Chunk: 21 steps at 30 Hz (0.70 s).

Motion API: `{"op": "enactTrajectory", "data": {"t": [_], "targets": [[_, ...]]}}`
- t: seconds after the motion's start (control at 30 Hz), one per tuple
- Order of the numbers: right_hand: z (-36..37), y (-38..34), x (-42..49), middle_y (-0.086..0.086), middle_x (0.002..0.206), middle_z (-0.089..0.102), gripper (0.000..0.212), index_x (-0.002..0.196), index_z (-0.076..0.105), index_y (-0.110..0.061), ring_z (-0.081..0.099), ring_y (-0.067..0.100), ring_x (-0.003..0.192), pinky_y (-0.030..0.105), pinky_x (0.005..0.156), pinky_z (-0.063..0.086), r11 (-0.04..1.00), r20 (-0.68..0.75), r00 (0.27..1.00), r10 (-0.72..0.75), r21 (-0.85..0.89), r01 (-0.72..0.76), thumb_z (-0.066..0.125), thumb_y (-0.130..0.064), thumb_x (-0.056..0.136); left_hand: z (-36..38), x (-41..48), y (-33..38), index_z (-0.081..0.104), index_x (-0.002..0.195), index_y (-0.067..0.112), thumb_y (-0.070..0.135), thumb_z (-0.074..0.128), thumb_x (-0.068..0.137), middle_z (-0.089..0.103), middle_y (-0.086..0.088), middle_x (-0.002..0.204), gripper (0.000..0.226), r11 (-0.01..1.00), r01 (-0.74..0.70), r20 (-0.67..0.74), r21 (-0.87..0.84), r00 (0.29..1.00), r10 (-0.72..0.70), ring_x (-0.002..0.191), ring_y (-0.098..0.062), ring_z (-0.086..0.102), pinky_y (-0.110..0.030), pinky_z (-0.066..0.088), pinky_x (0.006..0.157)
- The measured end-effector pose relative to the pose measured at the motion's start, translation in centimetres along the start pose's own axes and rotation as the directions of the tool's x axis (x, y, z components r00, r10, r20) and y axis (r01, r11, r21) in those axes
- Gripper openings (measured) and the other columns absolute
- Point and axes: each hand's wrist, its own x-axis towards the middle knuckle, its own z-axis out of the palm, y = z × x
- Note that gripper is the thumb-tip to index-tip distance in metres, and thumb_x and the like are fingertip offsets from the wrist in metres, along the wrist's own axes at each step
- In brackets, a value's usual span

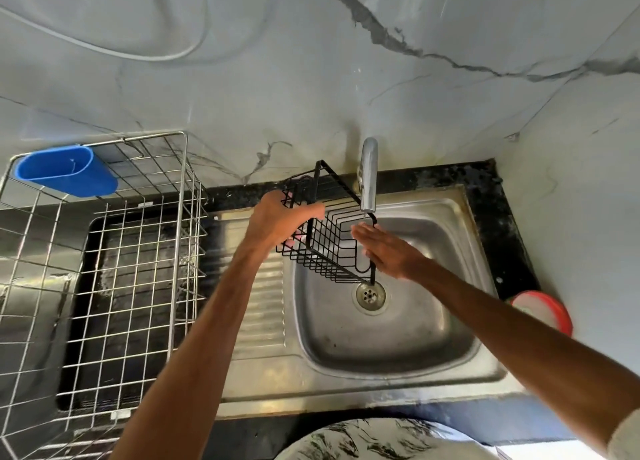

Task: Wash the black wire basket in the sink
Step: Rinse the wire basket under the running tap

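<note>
Basket (329, 237), black wire, tilted above the sink (450, 338) beneath the tap (369, 172). Left hand (282, 222) grips its left end; right hand (384, 251), fingers straight, lies flat against its right side, long axis running between both hands.

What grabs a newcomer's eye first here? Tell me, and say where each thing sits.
The black wire basket hangs tilted over the stainless steel sink basin, right under the curved chrome tap. The left hand grips its left side and the right hand lies open at its right end. On the left, a blue plastic cup sits at the far corner of a large silver wire dish rack.
</note>
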Motion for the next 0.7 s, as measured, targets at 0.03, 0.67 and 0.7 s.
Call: {"op": "enactTrajectory", "data": {"t": [0.03,0.67,0.7], "targets": [[0.1,0.4,0.6,0.003,0.167,0.006,0.057,0.16,0.009,-0.016,0.001,0.017,0.155,0.036,0.127,0.002,0.996,0.031,0.999,-0.025,-0.08,0.028,0.022,-0.039,0.109,0.0,0.0,0.1,0.076,0.088,0.021,0.046,0.086,0.064,0.078,-0.009,0.1,0.036,1.0,-0.008,-0.005,-0.001,1.0,0.008,0.096,-0.027,0.075,-0.044,0.067,0.07],[-0.7,1.6,1.9,0.007,0.165,-0.013,0.066,0.159,-0.009,-0.013,-0.011,0.021,0.155,0.036,0.123,-0.011,0.952,0.211,0.977,-0.007,-0.298,0.071,0.016,-0.046,0.108,2.0,-1.1,1.3,0.025,0.159,0.028,0.048,0.092,0.057,0.049,0.001,0.14,0.124,0.993,0.09,0.046,-0.081,0.995,-0.087,0.118,-0.022,0.061,-0.037,0.06,0.081],[-0.8,1.7,2.2,0.007,0.166,-0.013,0.066,0.16,-0.008,-0.013,-0.011,0.022,0.155,0.038,0.124,-0.01,0.95,0.213,0.977,-0.002,-0.305,0.069,0.018,-0.044,0.109,2.0,-1.1,1.3,0.024,0.16,0.028,0.051,0.091,0.052,0.048,-0.001,0.146,0.129,0.991,0.102,0.065,-0.083,0.993,-0.096,0.122,-0.023,0.059,-0.041,0.059,0.089]]}}
